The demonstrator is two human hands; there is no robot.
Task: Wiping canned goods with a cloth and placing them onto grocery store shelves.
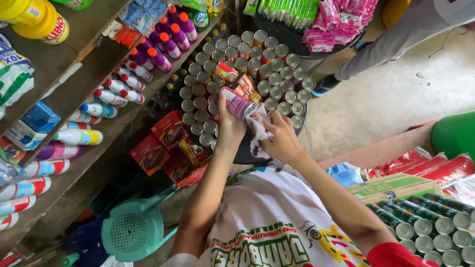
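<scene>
Left hand: left hand (228, 123) is wrapped around a purple-labelled can (238, 103), holding it tilted above the round tray (246, 154).
Right hand: right hand (280, 138) is closed on a pale cloth (259, 132), pressing it against the lower end of the can — the cloth's loose end hangs down between the two wrists.
Can in hand: on its side, metal end pointing up and to the left, just over the stacked tins.
Tray: dark and round, packed with upright silver-topped tins (257, 64) in tight rows (a few lie on their sides with red labels showing).
Left side: wooden shelves (74, 84) carry rows of bottles with red caps and purple bottles (166, 42).
Below the shelves: red boxes (170, 129) lean near the tray, and a teal plastic dipper (132, 228) lies on the floor.
Right side: green cans (435, 227) lie packed together near a cardboard box (393, 185).
Top right: another person's leg (391, 37) stands on the concrete floor — well apart from the hands.
</scene>
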